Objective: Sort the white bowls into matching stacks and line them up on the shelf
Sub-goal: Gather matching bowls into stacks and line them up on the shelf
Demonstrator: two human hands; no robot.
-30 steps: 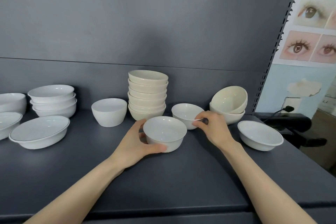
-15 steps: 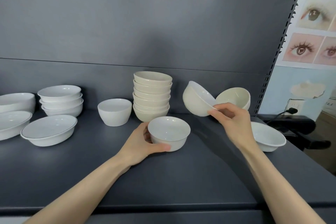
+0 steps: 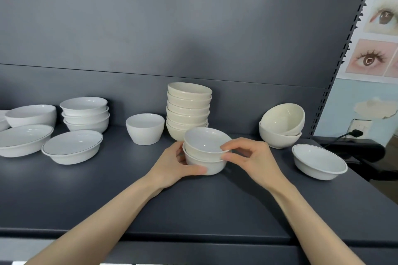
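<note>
Two small white bowls are nested at the middle of the dark shelf (image 3: 215, 211). My left hand (image 3: 172, 165) wraps the lower bowl (image 3: 213, 166) from the left. My right hand (image 3: 252, 157) pinches the rim of the upper bowl (image 3: 204, 141), which sits a little tilted in the lower one. Right behind them stands a tall stack of cream bowls (image 3: 188, 109). A single deep white bowl (image 3: 144, 128) stands left of that stack.
At the left are a stack of three white bowls (image 3: 85, 114), a shallow rimmed dish (image 3: 72, 146), a larger dish (image 3: 23, 140) and another bowl (image 3: 32, 114). At the right a cream bowl leans in a white bowl (image 3: 280, 133), and a shallow dish (image 3: 318, 161) sits near the shelf's right edge.
My right hand lifted the small bowl from behind, carried it forward and left, and set it into the bowl that my left hand holds. The left hand stayed put.
</note>
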